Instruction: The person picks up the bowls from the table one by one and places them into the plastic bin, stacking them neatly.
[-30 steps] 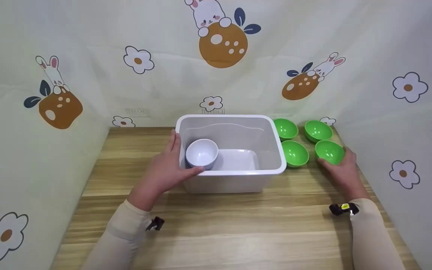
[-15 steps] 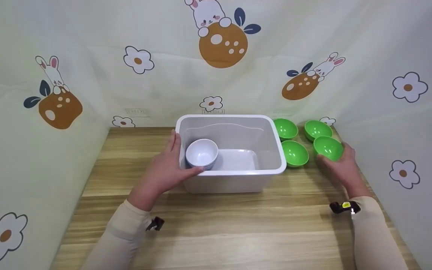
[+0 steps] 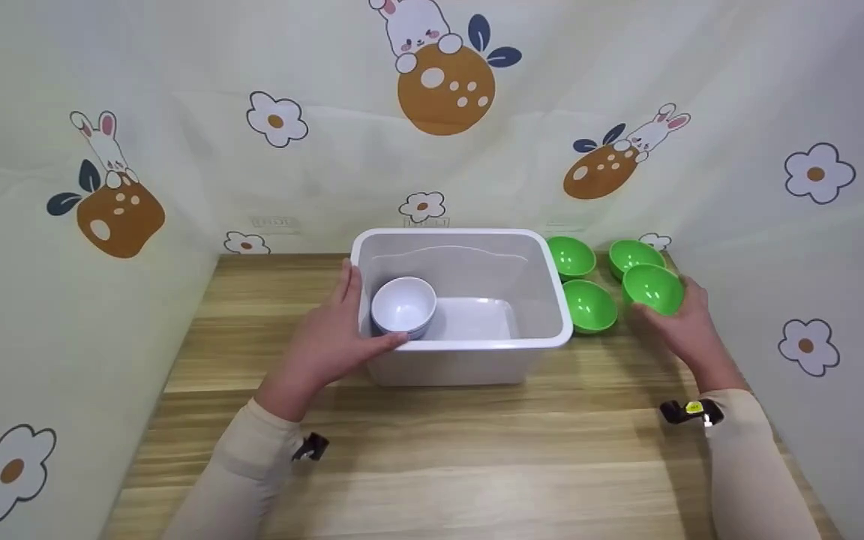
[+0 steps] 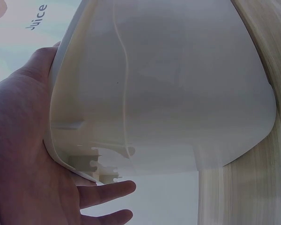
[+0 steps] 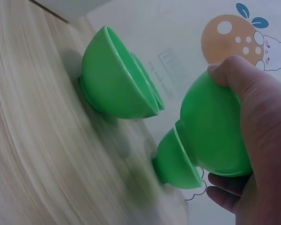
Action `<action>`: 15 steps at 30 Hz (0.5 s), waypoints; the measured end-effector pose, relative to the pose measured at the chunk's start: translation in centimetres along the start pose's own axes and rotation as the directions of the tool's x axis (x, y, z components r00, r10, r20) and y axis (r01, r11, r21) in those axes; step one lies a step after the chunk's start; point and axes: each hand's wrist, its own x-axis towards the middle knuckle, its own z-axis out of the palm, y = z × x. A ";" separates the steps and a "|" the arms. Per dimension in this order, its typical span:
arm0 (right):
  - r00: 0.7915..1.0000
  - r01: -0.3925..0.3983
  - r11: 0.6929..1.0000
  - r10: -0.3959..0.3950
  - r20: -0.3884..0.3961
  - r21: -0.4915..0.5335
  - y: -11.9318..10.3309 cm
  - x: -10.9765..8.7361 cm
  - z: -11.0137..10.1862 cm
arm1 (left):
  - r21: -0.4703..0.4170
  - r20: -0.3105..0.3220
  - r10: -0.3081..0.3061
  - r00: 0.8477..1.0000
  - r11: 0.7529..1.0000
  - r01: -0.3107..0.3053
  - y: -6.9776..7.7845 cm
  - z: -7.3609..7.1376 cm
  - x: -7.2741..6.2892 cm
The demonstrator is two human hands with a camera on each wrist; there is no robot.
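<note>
A white plastic bin [image 3: 469, 367] stands mid-table in the head view. My left hand [image 3: 325, 341] holds its near left corner, thumb over the front rim and fingers along the left side; two fingers [image 4: 107, 194] extend past the wall in the left wrist view. Inside the bin, at left, sits a stack of white bowls [image 3: 404, 306]. My right hand [image 3: 683, 322] grips a green bowl [image 3: 653, 289], thumb on the near side. In the right wrist view that bowl [image 5: 210, 126] is raised, its foot at the rim of another green bowl [image 5: 175, 161] behind.
Two green bowls, a front one [image 3: 589, 306] and a rear one [image 3: 571, 257], stand close beside the bin's right wall. One more green bowl [image 3: 633, 256] sits at the back right. Printed curtains [image 3: 312, 180] enclose the wooden table [image 3: 462, 457] at the back and sides.
My right hand has lifted its green bowl and moved it back and slightly left, so that it now overlaps the rear right bowl. The left hand and bin have stayed put.
</note>
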 end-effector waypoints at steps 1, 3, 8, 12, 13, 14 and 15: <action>1.000 0.002 1.000 -0.002 0.004 0.001 -0.2 0.0 0.0 | 0.001 -0.003 0.002 1.000 1.000 -0.002 0.0 0.0 0.0; 1.000 0.009 1.000 -0.009 0.012 0.003 -0.5 0.1 -0.1 | 0.001 -0.006 0.004 1.000 1.000 -0.004 0.0 0.0 0.0; 0.999 0.022 1.000 -0.022 0.028 0.010 -1.3 0.2 -0.1 | -0.006 -0.010 0.006 1.000 1.000 -0.006 0.0 0.0 0.0; 0.999 0.029 1.000 -0.030 0.045 0.006 -2.2 0.3 -0.1 | -0.006 -0.012 0.012 1.000 1.000 -0.012 0.0 0.0 0.0; 0.998 0.032 0.999 -0.032 0.048 0.005 -2.4 0.3 0.0 | -0.006 -0.013 0.013 1.000 1.000 -0.013 0.0 0.0 0.0; 0.998 0.036 0.999 -0.036 0.051 0.005 -2.7 0.3 0.0 | -0.007 -0.012 0.013 1.000 1.000 -0.013 0.0 0.0 0.0; 0.998 0.039 0.999 -0.039 0.052 0.004 -2.9 0.3 0.0 | -0.009 -0.013 0.013 1.000 1.000 -0.013 -0.1 0.0 0.0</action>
